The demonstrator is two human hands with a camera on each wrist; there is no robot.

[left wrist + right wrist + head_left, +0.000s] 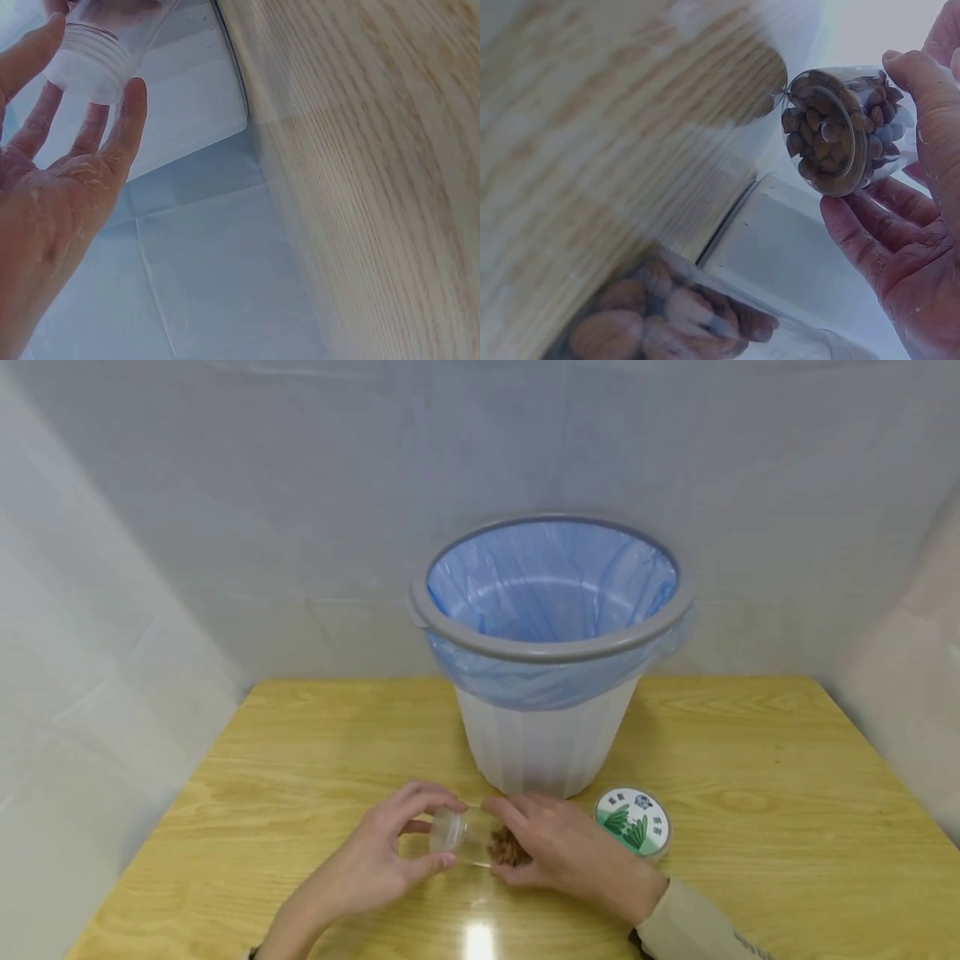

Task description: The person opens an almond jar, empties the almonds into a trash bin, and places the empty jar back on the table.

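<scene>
Low in the centre of the head view, your left hand (390,852) pinches the threaded mouth and your right hand (558,852) grasps the nut-filled base of the clear jar (468,839), so keep it level before the bin (551,635).

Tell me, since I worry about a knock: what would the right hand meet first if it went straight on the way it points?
Likely the bin: the right hand, gripping the jar, points toward its base.

I am seeing, beside one bin (547,743): one open jar (468,837), one lid (633,822), one table (750,777).
</scene>
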